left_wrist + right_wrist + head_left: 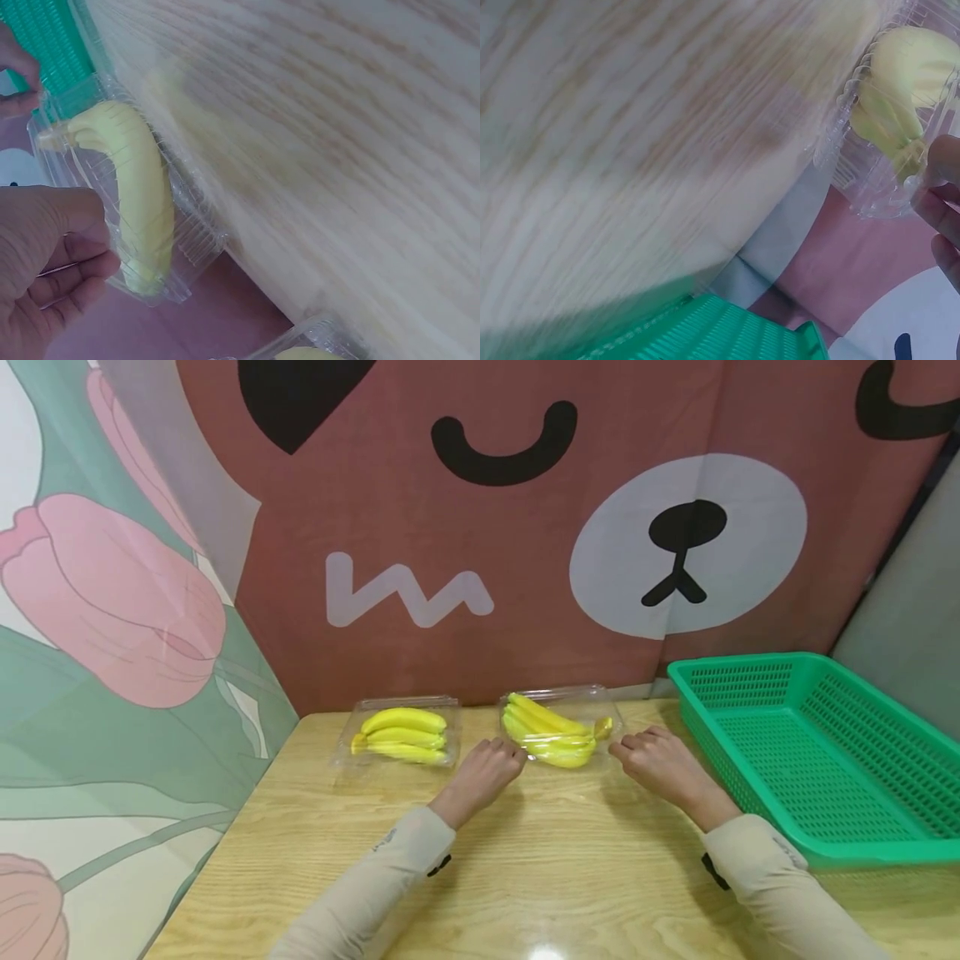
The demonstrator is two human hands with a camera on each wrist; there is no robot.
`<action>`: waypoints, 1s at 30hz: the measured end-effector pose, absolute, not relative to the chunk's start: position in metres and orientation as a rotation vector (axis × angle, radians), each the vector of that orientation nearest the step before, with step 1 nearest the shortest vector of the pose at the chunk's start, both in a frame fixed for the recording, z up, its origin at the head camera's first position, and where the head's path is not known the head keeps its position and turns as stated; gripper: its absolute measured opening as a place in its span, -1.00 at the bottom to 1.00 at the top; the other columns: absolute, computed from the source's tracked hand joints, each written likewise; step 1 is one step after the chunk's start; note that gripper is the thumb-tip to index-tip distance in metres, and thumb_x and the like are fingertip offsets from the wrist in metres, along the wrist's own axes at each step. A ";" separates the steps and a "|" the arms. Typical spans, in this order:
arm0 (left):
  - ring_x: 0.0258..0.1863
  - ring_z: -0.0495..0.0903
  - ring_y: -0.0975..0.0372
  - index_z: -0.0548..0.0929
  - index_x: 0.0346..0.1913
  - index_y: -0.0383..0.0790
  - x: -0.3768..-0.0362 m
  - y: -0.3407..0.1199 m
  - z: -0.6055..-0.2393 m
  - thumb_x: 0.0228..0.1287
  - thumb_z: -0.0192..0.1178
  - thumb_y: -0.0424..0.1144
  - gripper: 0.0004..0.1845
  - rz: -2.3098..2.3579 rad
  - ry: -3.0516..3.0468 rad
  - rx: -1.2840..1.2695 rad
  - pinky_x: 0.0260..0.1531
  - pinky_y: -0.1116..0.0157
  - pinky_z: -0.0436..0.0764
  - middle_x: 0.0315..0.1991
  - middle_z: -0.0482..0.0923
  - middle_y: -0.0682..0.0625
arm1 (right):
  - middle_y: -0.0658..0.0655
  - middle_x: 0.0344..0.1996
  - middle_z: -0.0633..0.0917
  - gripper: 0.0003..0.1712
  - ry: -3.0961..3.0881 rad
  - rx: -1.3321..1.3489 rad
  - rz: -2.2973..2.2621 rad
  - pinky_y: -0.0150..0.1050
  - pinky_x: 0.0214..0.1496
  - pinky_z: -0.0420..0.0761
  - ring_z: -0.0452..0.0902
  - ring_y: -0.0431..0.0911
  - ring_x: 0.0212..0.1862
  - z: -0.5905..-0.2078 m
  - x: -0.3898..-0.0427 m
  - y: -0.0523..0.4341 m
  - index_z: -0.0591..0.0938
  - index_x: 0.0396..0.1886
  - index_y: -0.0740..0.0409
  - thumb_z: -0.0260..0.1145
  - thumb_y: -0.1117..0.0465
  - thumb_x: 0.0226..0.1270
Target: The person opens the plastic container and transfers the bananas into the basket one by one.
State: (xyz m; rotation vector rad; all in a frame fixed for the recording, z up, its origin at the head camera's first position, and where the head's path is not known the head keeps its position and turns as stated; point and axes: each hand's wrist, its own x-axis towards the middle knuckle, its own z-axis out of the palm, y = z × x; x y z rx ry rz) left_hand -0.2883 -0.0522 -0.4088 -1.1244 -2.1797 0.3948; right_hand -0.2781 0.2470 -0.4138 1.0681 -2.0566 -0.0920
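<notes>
Two clear plastic boxes of yellow bananas lie at the far side of the wooden table (525,860). The left box (401,732) lies untouched. My left hand (501,758) holds the left end of the right box (558,731), and my right hand (628,748) is at its right end. In the left wrist view my left hand (82,240) pinches the box (142,217) with the thumb above the rim and fingers below. In the right wrist view the fingertips of my right hand (937,187) pinch the box's corner (877,150). The box rests on the table.
A green plastic basket (817,752), with nothing in it, stands on the right of the table, close to my right hand. A bear-print cloth hangs just behind the boxes, and a flower-print cloth walls the left side. The table's near half is bare wood.
</notes>
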 end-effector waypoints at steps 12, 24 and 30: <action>-0.47 0.53 0.26 0.63 -0.39 -0.15 -0.288 -0.045 -0.407 0.19 0.30 -0.45 -0.87 0.420 -2.246 -1.092 -0.58 0.42 0.44 -0.45 0.62 0.03 | 0.13 -0.63 0.52 -0.88 -2.058 1.091 -0.088 -0.17 -0.64 0.43 0.47 -0.01 -0.63 -0.416 -0.280 0.246 0.52 -0.51 0.24 0.11 0.48 0.09; -0.50 0.50 0.29 0.63 -0.39 -0.10 -0.290 -0.046 -0.409 0.23 0.30 -0.39 -0.88 0.492 -2.185 -1.059 -0.59 0.43 0.39 -0.46 0.61 0.07 | 0.17 -0.56 0.53 -0.73 -2.102 1.098 -0.053 -0.22 -0.76 0.41 0.47 0.02 -0.54 -0.416 -0.281 0.248 0.55 -0.39 0.28 0.35 0.51 -0.18; -0.47 0.51 0.27 0.63 -0.37 -0.12 -0.288 -0.050 -0.410 0.27 0.29 -0.38 -0.90 0.497 -2.176 -1.088 -0.58 0.44 0.42 -0.43 0.62 0.04 | 0.16 -0.55 0.54 -0.82 -2.079 1.124 -0.027 -0.21 -0.75 0.44 0.49 0.02 -0.53 -0.418 -0.282 0.249 0.56 -0.39 0.27 0.23 0.46 -0.09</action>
